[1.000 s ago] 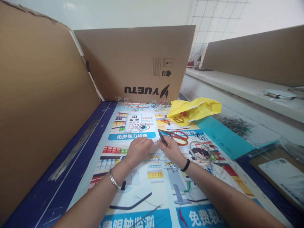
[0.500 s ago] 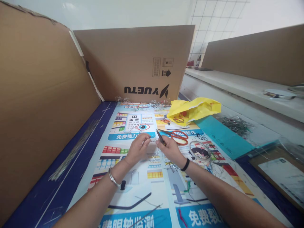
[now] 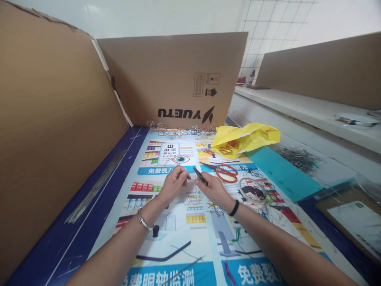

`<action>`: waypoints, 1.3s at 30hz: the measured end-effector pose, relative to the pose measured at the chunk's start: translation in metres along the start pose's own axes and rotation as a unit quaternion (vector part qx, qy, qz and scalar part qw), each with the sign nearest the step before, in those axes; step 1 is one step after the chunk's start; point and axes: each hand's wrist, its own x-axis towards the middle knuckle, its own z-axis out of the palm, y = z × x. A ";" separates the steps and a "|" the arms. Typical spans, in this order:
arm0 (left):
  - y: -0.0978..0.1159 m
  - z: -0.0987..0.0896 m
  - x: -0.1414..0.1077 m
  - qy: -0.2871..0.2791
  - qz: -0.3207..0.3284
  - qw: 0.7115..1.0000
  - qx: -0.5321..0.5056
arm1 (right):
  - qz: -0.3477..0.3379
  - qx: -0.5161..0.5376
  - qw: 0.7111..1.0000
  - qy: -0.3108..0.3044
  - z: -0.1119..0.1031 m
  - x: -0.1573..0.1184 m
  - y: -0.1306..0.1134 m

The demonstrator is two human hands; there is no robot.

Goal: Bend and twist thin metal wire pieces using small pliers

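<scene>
Nearest the room's onlookers, one red strip point(image 3: 228, 273) and, past it, one green strip point(image 3: 237, 235) are lying on a printed sheet point(image 3: 205, 238) covering the blue tabletop point(image 3: 86, 242). Beyond them, the left hand point(image 3: 175, 184) is pinching a thin wire point(image 3: 191, 179) in a closed grip, while the right hand point(image 3: 214, 192) is wrapping its grip firmly around one pair of pliers point(image 3: 201, 176); whether the tool's tips are parted, I cannot tell from here. The wire is showing between the two hands and, by my judgement, is sitting partway through its shaping, this piece not yet finished. Off to the left, one bundle of straight wires point(image 3: 97, 186), too fine to count, is seemingly lying unworked. One wire coil point(image 3: 241, 186) is resting near the right hand; one pair of orange-handled scissors point(image 3: 218, 169) is lying idle just past it. Farther back, one heap of wire pieces point(image 3: 297, 159), possibly handled already, is defying a count, one yellow bag point(image 3: 253, 137) is gaping, and one cardboard panel point(image 3: 166, 75) is standing behind everything.
</scene>
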 end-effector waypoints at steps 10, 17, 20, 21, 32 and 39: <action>0.003 -0.005 0.001 0.026 0.017 0.986 0.162 | -0.104 -0.342 0.933 -0.037 -0.024 0.001 -0.013; -0.003 -0.004 -0.001 0.033 0.043 0.976 0.212 | -0.113 -0.425 0.897 -0.048 -0.026 -0.001 -0.019; -0.003 -0.005 -0.002 0.026 0.043 0.973 0.223 | -0.117 -0.426 0.896 -0.047 -0.026 -0.001 -0.019; -0.002 -0.006 -0.003 0.022 0.042 0.973 0.225 | -0.120 -0.425 0.896 -0.048 -0.027 -0.001 -0.019; -0.004 -0.010 0.001 -0.009 0.170 0.950 0.261 | -0.124 -0.426 0.892 -0.090 -0.041 0.000 -0.028; -0.001 -0.011 0.001 -0.003 0.192 0.938 0.287 | -0.130 -0.442 0.881 -0.110 -0.047 0.001 -0.030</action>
